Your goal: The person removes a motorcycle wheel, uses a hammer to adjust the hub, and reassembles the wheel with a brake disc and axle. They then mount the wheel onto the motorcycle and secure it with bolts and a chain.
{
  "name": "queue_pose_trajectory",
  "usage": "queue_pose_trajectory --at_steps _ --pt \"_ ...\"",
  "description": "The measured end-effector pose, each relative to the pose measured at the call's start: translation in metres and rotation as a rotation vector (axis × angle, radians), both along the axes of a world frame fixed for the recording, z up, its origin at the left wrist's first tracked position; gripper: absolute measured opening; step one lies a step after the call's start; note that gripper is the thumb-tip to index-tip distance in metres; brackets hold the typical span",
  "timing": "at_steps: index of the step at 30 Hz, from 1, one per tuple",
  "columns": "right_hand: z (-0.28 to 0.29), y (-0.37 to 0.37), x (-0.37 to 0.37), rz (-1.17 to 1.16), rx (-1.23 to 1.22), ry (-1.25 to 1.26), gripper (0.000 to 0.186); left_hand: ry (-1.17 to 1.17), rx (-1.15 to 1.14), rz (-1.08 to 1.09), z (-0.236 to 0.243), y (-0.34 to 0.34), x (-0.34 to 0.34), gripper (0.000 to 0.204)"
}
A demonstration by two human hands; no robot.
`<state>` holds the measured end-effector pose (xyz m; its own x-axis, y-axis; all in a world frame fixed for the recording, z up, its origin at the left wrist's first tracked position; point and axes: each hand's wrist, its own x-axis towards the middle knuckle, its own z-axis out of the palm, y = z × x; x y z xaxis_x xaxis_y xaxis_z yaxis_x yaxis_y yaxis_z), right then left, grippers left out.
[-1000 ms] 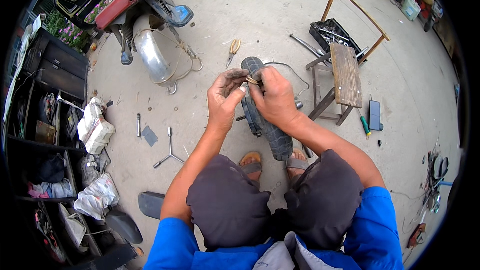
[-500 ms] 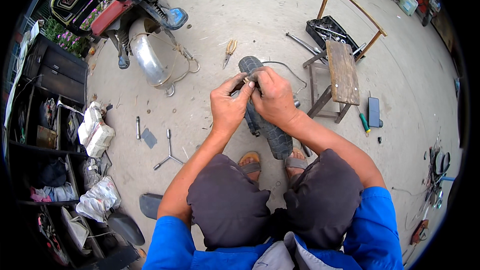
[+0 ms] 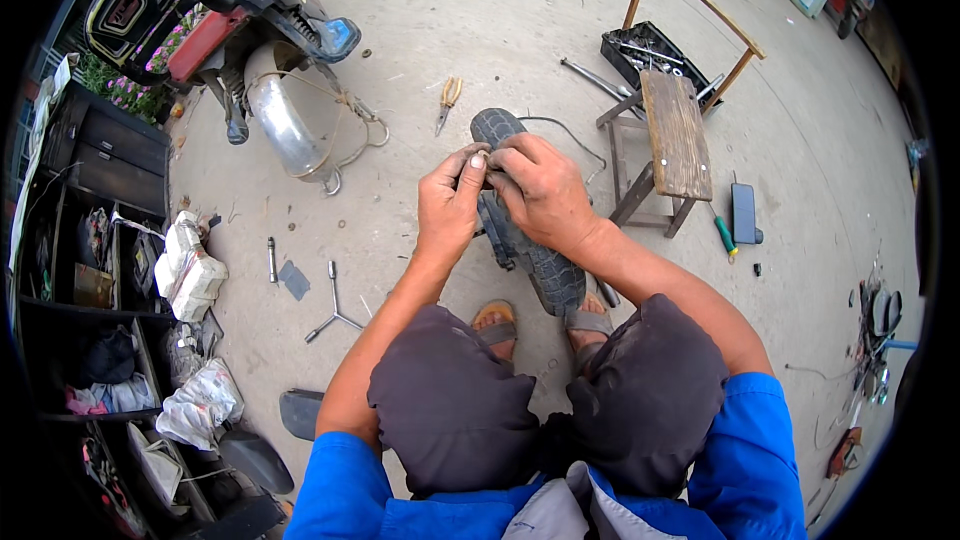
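My left hand (image 3: 448,198) and my right hand (image 3: 545,190) meet above a black tyred wheel (image 3: 556,275) that stands upright on the ground between my feet. Both are closed, fingertips pinched together around a small part too hidden to name; a bit of pale brown shows at the left thumb. Behind my fingers the tyre's far end (image 3: 493,123) shows its tread. A thin dark cable (image 3: 575,124) curves over the ground to the right of the wheel. Beyond the wheel lie pliers (image 3: 449,105) with yellowish handles.
A wooden stool (image 3: 676,130) stands to the right, beside a black toolbox (image 3: 650,52) with a wooden handle. A green screwdriver (image 3: 724,238), a three-armed wrench (image 3: 335,308) and a socket tool (image 3: 272,260) lie around. At left are a vehicle's silver mudguard (image 3: 285,110) and dark shelves (image 3: 105,310).
My pinched hands have shifted slightly, the left thumb now pointing more upward beside the right fingers. The whole view has moved a little; the wheel stays between my feet.
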<state>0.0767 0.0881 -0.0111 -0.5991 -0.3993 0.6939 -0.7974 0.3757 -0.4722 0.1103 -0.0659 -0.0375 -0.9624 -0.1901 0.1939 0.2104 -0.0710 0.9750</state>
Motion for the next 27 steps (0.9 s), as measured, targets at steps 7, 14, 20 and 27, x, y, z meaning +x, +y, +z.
queue_pose_trajectory --at_steps 7,14,20,27 --pt "-0.003 0.002 -0.001 0.016 0.007 -0.033 0.018 -0.042 0.068 -0.053 0.004 -0.003 0.004 0.037" --pt "-0.004 0.002 0.000 -0.018 0.011 -0.041 0.016 -0.226 -0.045 0.116 -0.049 -0.054 0.014 0.034" --pt "-0.008 0.008 -0.005 -0.028 0.032 -0.020 0.014 -0.376 -0.172 0.070 -0.123 -0.064 0.045 0.030" --pt "-0.006 0.008 -0.002 -0.018 0.044 -0.017 0.015 -0.349 -0.319 0.049 -0.139 -0.053 0.050 0.029"
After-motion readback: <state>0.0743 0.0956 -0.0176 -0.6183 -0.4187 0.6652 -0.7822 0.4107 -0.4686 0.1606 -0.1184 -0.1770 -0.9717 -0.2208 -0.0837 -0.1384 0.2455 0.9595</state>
